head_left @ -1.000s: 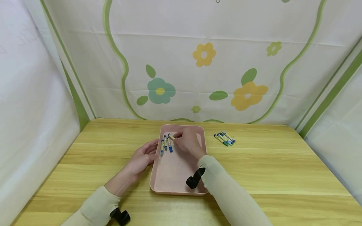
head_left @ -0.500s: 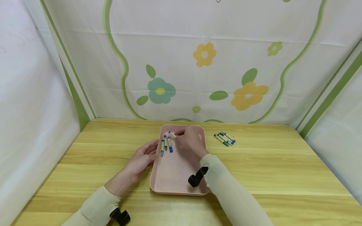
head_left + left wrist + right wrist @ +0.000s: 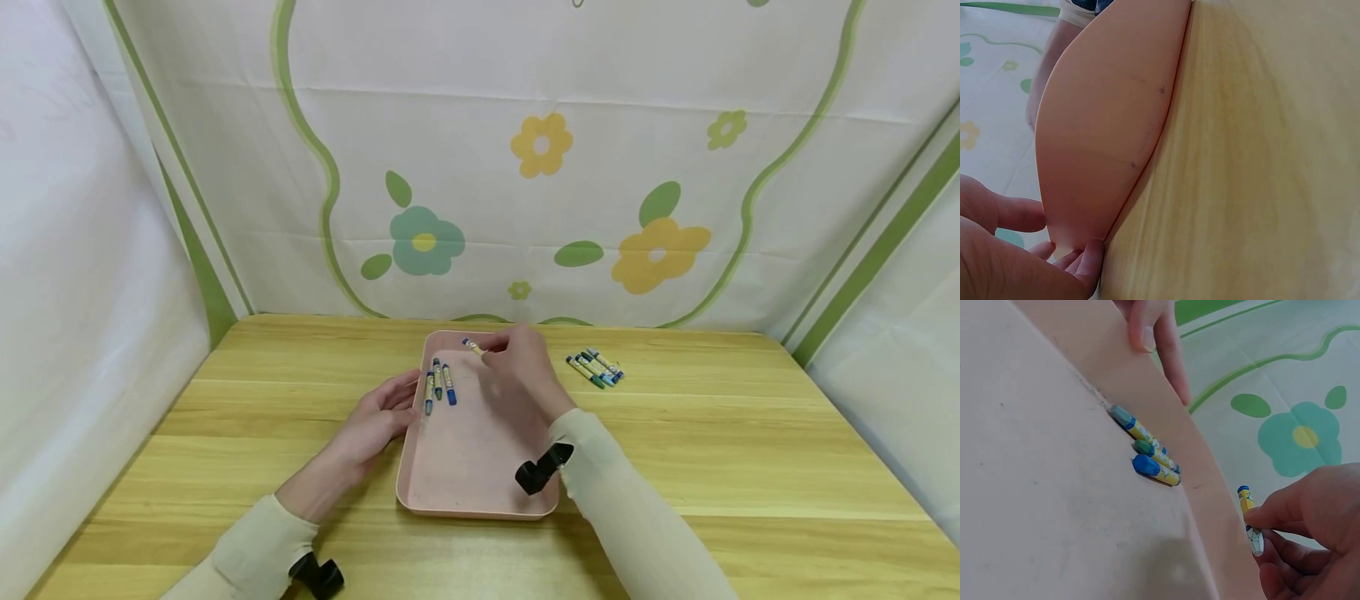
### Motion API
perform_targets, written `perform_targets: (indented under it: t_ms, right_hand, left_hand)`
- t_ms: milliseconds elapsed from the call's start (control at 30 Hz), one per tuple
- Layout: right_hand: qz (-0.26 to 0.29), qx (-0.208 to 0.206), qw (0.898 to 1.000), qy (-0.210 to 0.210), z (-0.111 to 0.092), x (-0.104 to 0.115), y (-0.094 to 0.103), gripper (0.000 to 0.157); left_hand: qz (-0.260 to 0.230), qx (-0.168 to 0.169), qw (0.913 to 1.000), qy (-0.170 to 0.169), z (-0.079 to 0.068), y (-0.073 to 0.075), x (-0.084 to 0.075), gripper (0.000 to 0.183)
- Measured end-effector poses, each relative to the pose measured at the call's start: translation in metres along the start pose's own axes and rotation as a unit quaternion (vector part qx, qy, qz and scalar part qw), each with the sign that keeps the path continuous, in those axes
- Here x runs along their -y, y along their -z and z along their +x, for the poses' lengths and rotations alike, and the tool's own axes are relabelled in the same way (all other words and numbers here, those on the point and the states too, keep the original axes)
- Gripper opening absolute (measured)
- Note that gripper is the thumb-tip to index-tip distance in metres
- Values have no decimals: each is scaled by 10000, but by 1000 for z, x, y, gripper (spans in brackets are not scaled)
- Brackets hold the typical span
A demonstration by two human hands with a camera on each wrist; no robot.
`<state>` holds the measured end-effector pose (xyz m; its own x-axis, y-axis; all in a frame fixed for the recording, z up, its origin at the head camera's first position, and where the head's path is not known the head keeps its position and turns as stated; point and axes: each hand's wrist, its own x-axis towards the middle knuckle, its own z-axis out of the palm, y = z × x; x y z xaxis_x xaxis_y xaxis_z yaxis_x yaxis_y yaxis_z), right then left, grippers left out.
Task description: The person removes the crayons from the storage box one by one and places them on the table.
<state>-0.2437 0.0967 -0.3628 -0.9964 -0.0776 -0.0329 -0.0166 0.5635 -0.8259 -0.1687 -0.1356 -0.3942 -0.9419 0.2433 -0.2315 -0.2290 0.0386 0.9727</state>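
Note:
A pink tray [image 3: 468, 471] lies on the table. My left hand [image 3: 378, 421] holds its left wall, thumb over the rim and fingers along the outside. Between thumb and fingers, my right hand [image 3: 523, 360] pinches a crayon [image 3: 1246, 500] with a yellow wrapper, blue bands and a whitish tip, over the tray's far end. Three crayons lie side by side in the tray's far left part: one grey-blue [image 3: 1124, 417], one green [image 3: 1144, 447] and one blue [image 3: 1146, 465].
Several more crayons [image 3: 596, 367] lie in a group on the wooden table [image 3: 720, 433], right of the tray. A white curtain [image 3: 480, 183] with flower prints hangs behind the table, and white sheets hang at both sides.
My right hand has drawn the pinched crayon away from the three in the tray, rightward and toward the far rim. My left hand and those three crayons have stayed put.

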Motion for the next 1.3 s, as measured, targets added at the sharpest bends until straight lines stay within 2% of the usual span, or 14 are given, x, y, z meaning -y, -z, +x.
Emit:
perform_targets:
  t_ms: [133,233,767,1300]
  right_hand:
    - [-562,-248,9980,179,1,1,9,21]
    - [-646,-291,9973,210,1,0,15,19]
    - [-372,-820,9958,139,-4,-20,53,22]
    - [-298,-1088,9929,-385,-7,-60,95,26]
  left_hand:
    - [-29,6,10000,-16,0,0,1,67]
    - [-51,4,10000,-29,0,0,1,67]
    - [-21,-8,10000,10,0,0,1,66]
    - [-57,3,10000,1,2,0,2,66]
